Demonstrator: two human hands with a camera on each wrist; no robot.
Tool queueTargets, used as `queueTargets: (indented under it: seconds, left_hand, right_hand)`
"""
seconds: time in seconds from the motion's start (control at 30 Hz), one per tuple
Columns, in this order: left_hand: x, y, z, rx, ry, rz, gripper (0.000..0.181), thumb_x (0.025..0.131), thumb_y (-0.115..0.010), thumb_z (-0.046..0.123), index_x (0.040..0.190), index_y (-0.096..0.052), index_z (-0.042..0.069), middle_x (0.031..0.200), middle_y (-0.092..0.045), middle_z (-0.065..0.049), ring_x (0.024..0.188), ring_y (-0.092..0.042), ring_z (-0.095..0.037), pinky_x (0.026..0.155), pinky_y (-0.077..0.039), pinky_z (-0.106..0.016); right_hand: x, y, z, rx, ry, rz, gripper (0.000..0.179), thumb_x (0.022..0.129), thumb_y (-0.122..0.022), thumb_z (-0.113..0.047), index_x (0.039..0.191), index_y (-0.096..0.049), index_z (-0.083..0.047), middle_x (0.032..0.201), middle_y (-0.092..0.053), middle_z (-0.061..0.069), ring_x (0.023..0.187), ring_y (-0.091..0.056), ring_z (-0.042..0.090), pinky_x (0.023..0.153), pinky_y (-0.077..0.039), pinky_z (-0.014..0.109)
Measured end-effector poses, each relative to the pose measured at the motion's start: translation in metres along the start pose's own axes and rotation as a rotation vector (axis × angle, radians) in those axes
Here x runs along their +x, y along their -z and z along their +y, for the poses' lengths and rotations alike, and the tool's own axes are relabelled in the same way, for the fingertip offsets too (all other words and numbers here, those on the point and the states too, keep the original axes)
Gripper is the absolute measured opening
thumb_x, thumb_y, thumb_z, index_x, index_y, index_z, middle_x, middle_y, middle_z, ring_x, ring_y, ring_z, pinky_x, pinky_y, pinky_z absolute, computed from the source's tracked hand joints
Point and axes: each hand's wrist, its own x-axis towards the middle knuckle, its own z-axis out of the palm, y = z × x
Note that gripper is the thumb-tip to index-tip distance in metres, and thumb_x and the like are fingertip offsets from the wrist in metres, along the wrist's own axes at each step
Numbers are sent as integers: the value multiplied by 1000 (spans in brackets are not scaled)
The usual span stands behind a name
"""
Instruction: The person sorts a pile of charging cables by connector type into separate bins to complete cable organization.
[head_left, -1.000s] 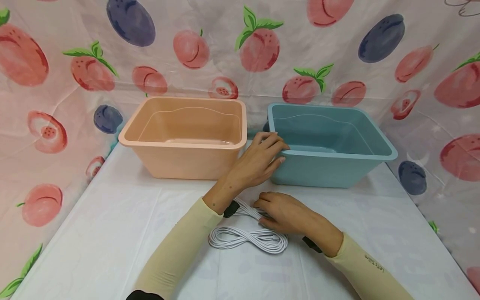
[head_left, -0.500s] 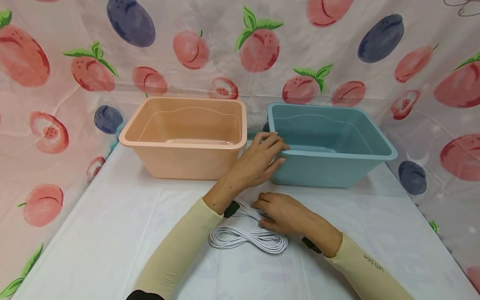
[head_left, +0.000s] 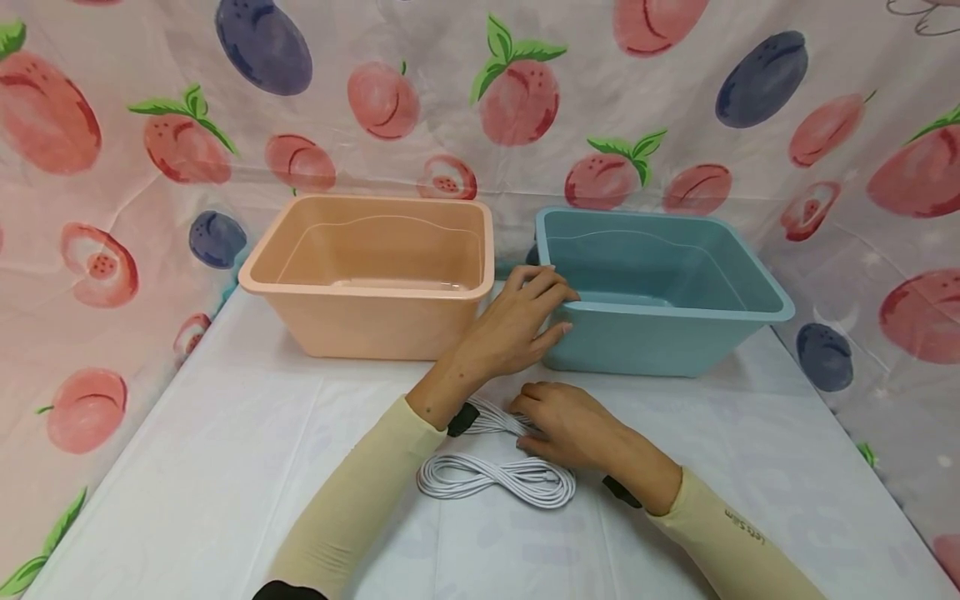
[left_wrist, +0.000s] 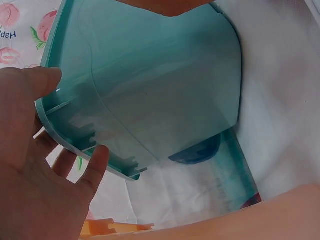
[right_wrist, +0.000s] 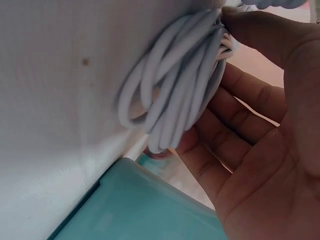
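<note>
My left hand (head_left: 517, 325) holds the near-left corner of the teal plastic bin (head_left: 637, 342). Its fingers hook over the rim while the thumb lies along the outer wall; the left wrist view has thumb and fingers (left_wrist: 97, 170) on either side of that rim. My right hand (head_left: 573, 429) grips the right end of a white coiled cable (head_left: 491, 417), hiding that end in the head view. From the right wrist, the cable's loops (right_wrist: 172, 80) show between thumb and fingers. A second white coiled cable (head_left: 498, 479), bundled in a figure eight, lies just nearer on the table.
A peach-coloured plastic bin (head_left: 367, 325) stands to the left of the teal one, a narrow gap between them. Both bins sit at the back of a white-covered table (head_left: 187, 475), against a fruit-print curtain (head_left: 435, 50). My left forearm crosses in front of the peach bin.
Both hands stay almost where they were. My left thumb has dropped slightly along the teal bin's wall, and the right hand has shifted very slightly.
</note>
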Motion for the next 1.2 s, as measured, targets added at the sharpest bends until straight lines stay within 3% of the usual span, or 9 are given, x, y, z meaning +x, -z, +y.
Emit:
queueTargets:
  seconds: [0.4, 1.2]
  left_hand:
    - [0, 0, -1, 15, -14, -6, 34, 108, -65, 30, 139, -63, 17, 142, -56, -2, 149, -36, -30, 126, -28, -38]
    - [0, -1, -2, 14, -1, -12, 35, 106, -67, 31, 139, -63, 17, 142, -56, -2, 150, -35, -30, 126, -29, -38]
  right_hand:
    - [-1, 3, 5, -43, -5, 107, 29, 81, -80, -15, 109, -78, -9, 102, -74, 3, 92, -71, 22, 81, -61, 39]
    - [-8, 23, 19, -55, 13, 125, 23, 83, -81, -4, 104, -74, -8, 98, -69, 2, 88, -69, 22, 81, -59, 41]
